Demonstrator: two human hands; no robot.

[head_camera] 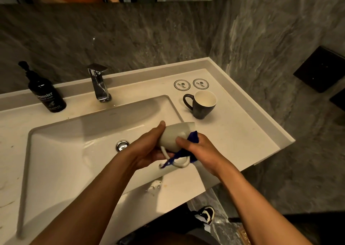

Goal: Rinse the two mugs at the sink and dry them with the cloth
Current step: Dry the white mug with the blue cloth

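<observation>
Drying white mug (174, 135) over sink (56, 147) edge: left hand (149, 147) gripping its base, right hand (197, 151) pinching blue cloth (192, 137) against wall, so rotate mug, wipe inside and handle; dark mug (203, 104) upright on counter (233, 132).

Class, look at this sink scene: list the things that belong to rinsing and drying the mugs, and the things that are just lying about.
Belongs to the job:
white mug, held by left hand
blue cloth in right hand
dark mug, upright on the counter
tap
sink

Just lying about:
soap bottle
two round coasters
</observation>
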